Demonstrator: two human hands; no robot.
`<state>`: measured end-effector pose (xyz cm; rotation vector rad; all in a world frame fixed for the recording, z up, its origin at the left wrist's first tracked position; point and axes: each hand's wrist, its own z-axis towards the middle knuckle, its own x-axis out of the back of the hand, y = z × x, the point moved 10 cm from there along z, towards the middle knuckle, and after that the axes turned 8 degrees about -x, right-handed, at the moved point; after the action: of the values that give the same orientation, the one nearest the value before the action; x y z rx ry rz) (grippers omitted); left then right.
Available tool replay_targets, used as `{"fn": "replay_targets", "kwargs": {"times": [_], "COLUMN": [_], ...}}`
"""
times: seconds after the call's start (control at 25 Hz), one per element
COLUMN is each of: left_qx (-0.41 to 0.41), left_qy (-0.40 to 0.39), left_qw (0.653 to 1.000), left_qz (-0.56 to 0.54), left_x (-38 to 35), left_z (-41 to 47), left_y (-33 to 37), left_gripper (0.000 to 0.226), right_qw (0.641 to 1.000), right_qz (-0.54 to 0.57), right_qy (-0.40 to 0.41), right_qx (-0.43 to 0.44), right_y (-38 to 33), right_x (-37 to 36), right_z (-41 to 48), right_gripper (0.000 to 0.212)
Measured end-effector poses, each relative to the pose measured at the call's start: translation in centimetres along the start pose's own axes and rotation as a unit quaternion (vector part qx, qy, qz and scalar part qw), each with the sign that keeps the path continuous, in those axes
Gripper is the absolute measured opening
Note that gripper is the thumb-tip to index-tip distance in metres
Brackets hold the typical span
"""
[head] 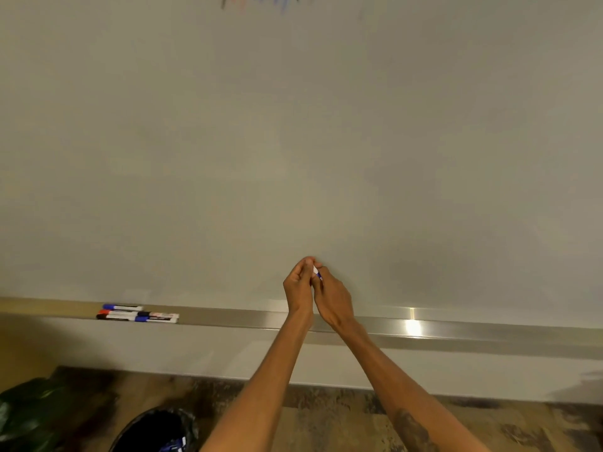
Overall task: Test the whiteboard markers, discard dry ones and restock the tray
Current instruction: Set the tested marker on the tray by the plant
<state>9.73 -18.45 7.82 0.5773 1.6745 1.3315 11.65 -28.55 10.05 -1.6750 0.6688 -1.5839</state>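
Blue-and-white plastic shows between two hands pressed together in front of the pale whiteboard [293, 141]. It is a slim blue-and-white whiteboard marker [317, 273]. The left hand [298, 285] has its fingers curled and pinches the marker's upper, white end. The right hand [332, 298] is curled round the lower, blue part. The marker's long axis slants from upper left to lower right, and which end bears the tip cannot be told. It sits at the fingertips, just above the long brushed-metal tray [456, 331]. Far to the left on that tray lie several capped markers [137, 313] — blue, red, black — lengthwise. Near, lower left, stands a black-lined bin [153, 429]. Faint coloured test strokes [261, 0] mark the board's top edge.
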Motion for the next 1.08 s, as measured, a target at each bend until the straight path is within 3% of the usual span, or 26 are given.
{"fn": "replay_targets", "kwargs": {"times": [0.2, 0.32, 0.44, 0.52, 0.6, 0.76, 0.92, 1.08], "left_qx": [-0.053, -0.140, -0.239, -0.290, -0.326, -0.380, -0.481, -0.528], "left_qy": [0.008, -0.004, 0.005, 0.011, 0.034, 0.075, 0.034, -0.013], "left_qw": [0.997, 0.988, 0.969, 0.955, 0.943, 0.920, 0.876, 0.844], "left_qz": [-0.061, -0.072, -0.067, -0.062, -0.056, -0.055, 0.019, 0.091], "left_x": [1.0, 0.6, 0.6, 0.7, 0.9, 0.5, -2.4, -5.5], "left_z": [2.0, 3.2, 4.2, 4.6, 4.9, 5.6, 6.5, 7.7], "left_y": [7.8, 14.4, 21.0, 24.7, 27.7, 32.7, 36.4, 38.0], "left_gripper": [0.017, 0.021, 0.024, 0.024, 0.022, 0.024, 0.029, 0.037], "right_qw": [0.992, 0.979, 0.960, 0.944, 0.917, 0.850, 0.806, 0.776], "right_qz": [0.093, 0.173, 0.271, 0.321, 0.381, 0.509, 0.576, 0.608], "right_qy": [-0.040, -0.035, -0.021, 0.003, 0.031, 0.033, -0.021, -0.061], "right_qx": [0.073, 0.106, 0.066, 0.082, 0.113, 0.131, 0.136, 0.155], "right_y": [-7.5, -11.8, -13.8, -15.9, -18.3, -22.2, -24.9, -26.8], "right_x": [0.6, 2.0, 3.6, 5.7, 8.7, 13.1, 15.2, 16.6], "right_z": [1.0, 0.8, 1.2, 1.3, 1.1, 1.0, 1.6, 2.4], "right_gripper": [0.039, 0.034, 0.030, 0.039, 0.044, 0.017, 0.026, 0.033]}}
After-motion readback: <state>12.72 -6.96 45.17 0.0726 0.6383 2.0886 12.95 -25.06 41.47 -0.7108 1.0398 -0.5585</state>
